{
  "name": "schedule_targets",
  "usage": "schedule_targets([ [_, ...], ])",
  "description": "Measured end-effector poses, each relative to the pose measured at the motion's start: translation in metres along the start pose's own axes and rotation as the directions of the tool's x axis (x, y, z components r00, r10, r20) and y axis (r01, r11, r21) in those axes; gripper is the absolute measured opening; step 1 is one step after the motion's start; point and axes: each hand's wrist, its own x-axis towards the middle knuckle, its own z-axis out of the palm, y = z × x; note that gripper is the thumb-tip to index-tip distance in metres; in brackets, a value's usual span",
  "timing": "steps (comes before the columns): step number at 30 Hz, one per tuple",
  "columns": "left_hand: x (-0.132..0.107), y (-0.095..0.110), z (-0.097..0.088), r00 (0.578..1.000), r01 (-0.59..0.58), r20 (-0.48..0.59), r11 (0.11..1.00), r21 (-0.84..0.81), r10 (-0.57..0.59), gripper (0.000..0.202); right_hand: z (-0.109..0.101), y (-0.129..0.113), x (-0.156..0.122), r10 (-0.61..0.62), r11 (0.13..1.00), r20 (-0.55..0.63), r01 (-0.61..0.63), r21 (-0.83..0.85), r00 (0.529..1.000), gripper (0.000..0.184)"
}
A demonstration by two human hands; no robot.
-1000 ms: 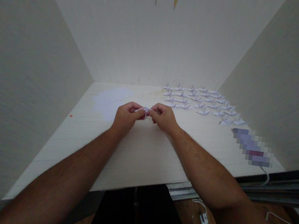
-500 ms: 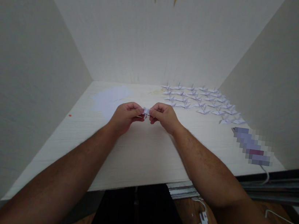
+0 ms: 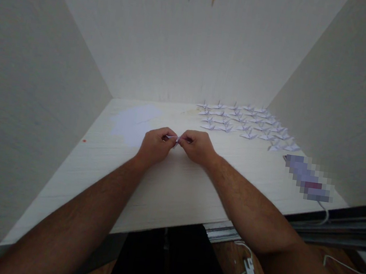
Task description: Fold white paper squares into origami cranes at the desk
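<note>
Between my two hands, above the middle of the white table [image 3: 175, 199], is a small folded white paper crane [image 3: 177, 141]. My left hand [image 3: 157, 145] pinches one side of it between thumb and fingers. From the other side my right hand [image 3: 198, 146] grips it the same way. The fingertips nearly meet and hide most of the paper. Several finished paper cranes [image 3: 249, 135] stand in rows at the back right. To the left of my left hand lie loose white paper sheets [image 3: 134, 121], spread in an overlapping pile.
A blurred-out flat device [image 3: 307, 178] with a cable [image 3: 324, 214] lies at the table's right edge. A small orange spot [image 3: 84, 140] shows at the left. Walls enclose the back and sides. Below, a white power adapter [image 3: 250, 271] rests on the wooden floor.
My hands have rolled inward and the fingers have closed tighter around the paper crane. Its visible part has turned, and a thin point now sticks out below the fingertips.
</note>
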Motion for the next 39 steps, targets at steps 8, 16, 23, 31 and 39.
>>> schedule_targets([
  [8, 0.004, -0.007, -0.003, 0.973, 0.081, 0.230, 0.975, -0.206, -0.033, 0.015, -0.003, 0.001, 0.002, 0.124, 0.956, 0.145, -0.157, 0.247, 0.982, 0.016],
  [16, 0.001, -0.007, -0.009, 0.904, 0.386, 0.423, 0.535, -0.751, -0.058, 0.018, -0.007, -0.001, 0.005, 0.159, 0.486, 0.401, -0.425, 0.764, 0.902, 0.025],
  [23, -0.002, -0.002, -0.014, 0.895, 0.380, 0.442, 0.422, -0.823, 0.055, 0.017, -0.006, -0.005, 0.002, 0.073, 0.288, 0.447, -0.448, 0.846, 0.892, 0.035],
  [31, -0.003, -0.005, -0.016, 0.884, 0.364, 0.455, 0.452, -0.815, 0.109, 0.020, -0.005, -0.008, 0.000, -0.005, 0.241, 0.456, -0.441, 0.864, 0.890, 0.034],
  [39, -0.004, -0.004, -0.016, 0.889, 0.356, 0.447, 0.456, -0.816, 0.104, 0.022, -0.006, -0.010, -0.001, -0.026, 0.233, 0.477, -0.459, 0.857, 0.878, 0.037],
])
